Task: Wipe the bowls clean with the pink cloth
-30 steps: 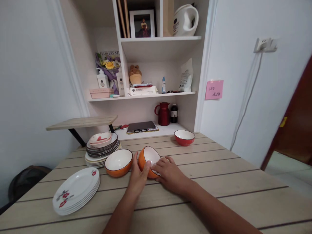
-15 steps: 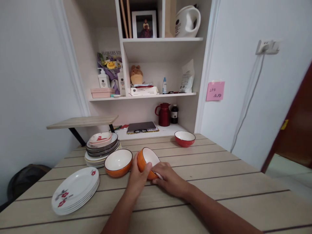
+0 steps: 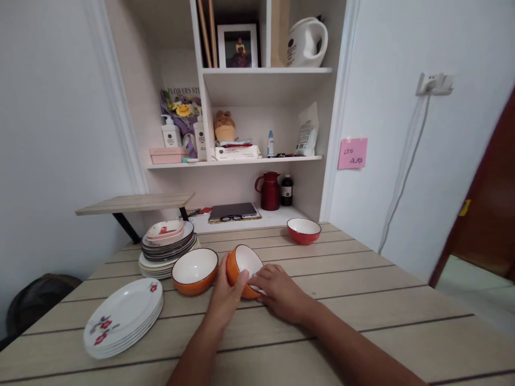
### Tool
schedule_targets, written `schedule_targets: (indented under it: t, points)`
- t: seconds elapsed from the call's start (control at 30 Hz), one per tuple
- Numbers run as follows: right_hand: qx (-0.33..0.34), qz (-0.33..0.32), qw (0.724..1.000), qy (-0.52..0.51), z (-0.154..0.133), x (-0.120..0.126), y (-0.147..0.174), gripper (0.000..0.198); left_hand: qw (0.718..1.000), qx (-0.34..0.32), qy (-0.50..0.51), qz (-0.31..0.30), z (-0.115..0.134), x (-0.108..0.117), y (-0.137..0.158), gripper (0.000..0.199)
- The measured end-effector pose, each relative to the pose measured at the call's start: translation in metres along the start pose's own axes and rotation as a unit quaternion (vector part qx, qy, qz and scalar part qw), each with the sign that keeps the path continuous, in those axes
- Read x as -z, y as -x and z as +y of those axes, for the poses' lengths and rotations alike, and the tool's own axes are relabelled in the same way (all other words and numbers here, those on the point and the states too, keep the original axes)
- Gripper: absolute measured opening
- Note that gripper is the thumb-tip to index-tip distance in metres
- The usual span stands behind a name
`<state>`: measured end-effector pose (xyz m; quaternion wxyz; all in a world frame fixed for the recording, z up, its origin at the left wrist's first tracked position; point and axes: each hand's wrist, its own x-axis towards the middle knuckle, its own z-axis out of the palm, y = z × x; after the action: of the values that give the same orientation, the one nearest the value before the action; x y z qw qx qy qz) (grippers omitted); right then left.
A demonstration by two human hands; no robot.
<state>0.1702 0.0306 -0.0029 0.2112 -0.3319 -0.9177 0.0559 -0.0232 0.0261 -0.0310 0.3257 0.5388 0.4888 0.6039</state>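
Note:
An orange bowl [image 3: 246, 261] with a white inside and dark rim is tilted toward the right. My left hand [image 3: 226, 292] grips it by its left side, thumb over the near rim. My right hand [image 3: 279, 292] is closed at the bowl's right rim, fingers bent. A bit of thin white material [image 3: 257, 289], like a tissue or cloth, shows under those fingers; most of it is hidden. Close on the left, a second orange bowl [image 3: 195, 271] stands upright. A red bowl [image 3: 304, 231] sits farther back on the right.
Oval white plates with red flowers [image 3: 124, 316] are stacked at the left front. Behind them stands a mixed stack of plates [image 3: 169, 249] topped by small pink-rimmed dishes. A raised wooden shelf [image 3: 137, 202] overhangs the back left. A red jug [image 3: 270, 191] stands beyond the table [image 3: 362, 321].
My right hand's fingers have shifted slightly along the bowl's right rim, spreading a little more over it. My left hand and the tilted bowl stay nearly the same. The view has shifted slightly.

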Motion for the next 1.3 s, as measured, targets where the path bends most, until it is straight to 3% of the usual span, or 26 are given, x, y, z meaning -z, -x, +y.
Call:
schedule_targets:
  t: [0.13, 0.3, 0.33, 0.53, 0.67, 0.77, 0.9, 1.1, 1.3]
  points:
    - [-0.026, 0.020, 0.998, -0.049, -0.002, -0.007, -0.003, 0.038, 0.999, 0.020, 0.001, -0.050, 0.003, 0.003, 0.005, 0.095]
    - [-0.049, 0.065, 0.990, -0.116, -0.005, -0.014, -0.005, 0.001, 0.992, 0.012, 0.035, -0.118, 0.010, 0.001, 0.012, 0.103]
    - [-0.044, 0.073, 0.989, -0.122, -0.006, -0.014, -0.004, 0.006, 0.991, 0.007, 0.036, -0.125, 0.010, 0.000, 0.013, 0.103]
    - [0.005, 0.062, 0.993, -0.098, -0.012, -0.015, -0.003, 0.010, 0.998, -0.018, -0.007, -0.063, 0.013, -0.004, 0.014, 0.092]
    - [0.010, 0.026, 0.998, -0.051, -0.011, -0.008, -0.004, 0.013, 0.998, -0.026, -0.005, -0.055, 0.021, -0.001, 0.015, 0.086]
    - [0.005, -0.007, 1.000, -0.020, -0.004, 0.001, -0.002, 0.027, 0.998, -0.016, 0.001, -0.059, 0.022, 0.001, 0.014, 0.087]
    - [-0.015, 0.006, 0.999, 0.040, 0.003, 0.007, 0.002, 0.046, 0.998, -0.014, 0.008, -0.058, 0.014, 0.001, 0.008, 0.085]
    - [-0.004, 0.006, 1.000, 0.030, -0.008, 0.005, 0.000, 0.030, 1.000, -0.002, -0.001, -0.023, 0.001, 0.000, 0.004, 0.081]
    - [-0.006, 0.010, 0.999, -0.046, -0.020, 0.001, -0.001, 0.018, 0.999, 0.028, -0.008, -0.028, 0.011, 0.000, 0.009, 0.085]
